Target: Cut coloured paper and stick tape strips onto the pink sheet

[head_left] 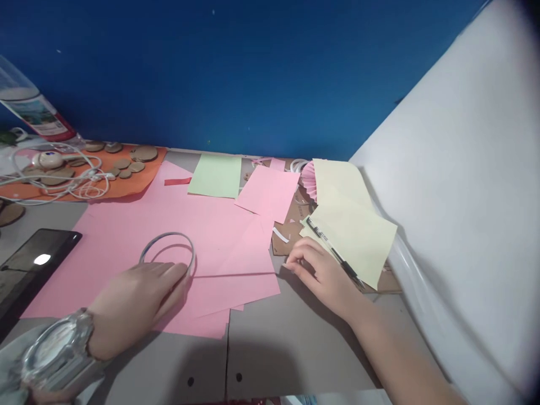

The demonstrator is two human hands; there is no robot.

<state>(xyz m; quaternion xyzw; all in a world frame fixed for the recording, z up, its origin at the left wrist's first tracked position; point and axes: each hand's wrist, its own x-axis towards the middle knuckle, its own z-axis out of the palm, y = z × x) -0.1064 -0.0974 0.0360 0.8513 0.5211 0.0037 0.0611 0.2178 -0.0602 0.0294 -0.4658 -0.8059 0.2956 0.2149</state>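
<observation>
Looks like your left grip [143, 295] is closed on the near edge of that grey hoop [169, 233], probably to prop it up over the pink paper [219, 225]. Your right grip [318, 275] is half-curled by the pen [331, 245], nothing visible in it, maybe just resting. Hoop's thin and round, partly hidden by your fingers.

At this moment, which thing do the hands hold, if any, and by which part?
The left hand holds the thin ring by its near side, hidden by the fingers; the right hand shows nothing held.
</observation>
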